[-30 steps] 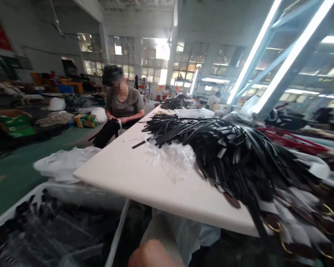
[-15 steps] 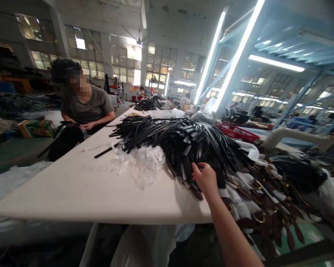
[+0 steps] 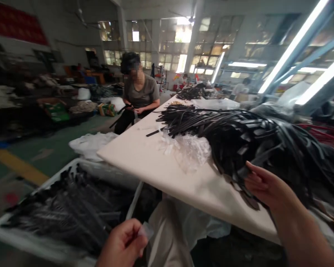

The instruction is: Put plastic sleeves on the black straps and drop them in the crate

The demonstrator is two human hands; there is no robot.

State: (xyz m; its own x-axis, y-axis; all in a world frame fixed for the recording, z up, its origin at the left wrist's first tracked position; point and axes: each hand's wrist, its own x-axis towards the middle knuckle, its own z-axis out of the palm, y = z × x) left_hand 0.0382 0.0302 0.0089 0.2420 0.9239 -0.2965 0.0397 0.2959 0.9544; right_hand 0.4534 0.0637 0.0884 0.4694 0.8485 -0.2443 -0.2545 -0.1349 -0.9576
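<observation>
My right hand (image 3: 267, 187) is at the near edge of a big heap of black straps (image 3: 233, 137), its fingers closed around a black strap; blur hides exactly how the strap lies in the grip. Low in the view, my left hand (image 3: 125, 241) pinches a small clear plastic piece (image 3: 147, 230) between thumb and fingers. Beside the strap heap, a crumpled pile of clear plastic scraps (image 3: 193, 148) rests on the pale table (image 3: 144, 159). A few dark brown strap ends (image 3: 249, 200) stick out over the table edge below my right hand.
A white bin (image 3: 41, 244) full of dark plastic-wrapped straps stands at the lower left. Across the table sits a co-worker (image 3: 141, 92) handling black straps. White plastic bags (image 3: 93, 144) lie by the table corner. A red basket (image 3: 323, 135) is behind the heap at right.
The view has swung left, bringing the white bin and my left hand with the plastic piece into sight. My right hand, spread over the heap before, is now closed on a strap.
</observation>
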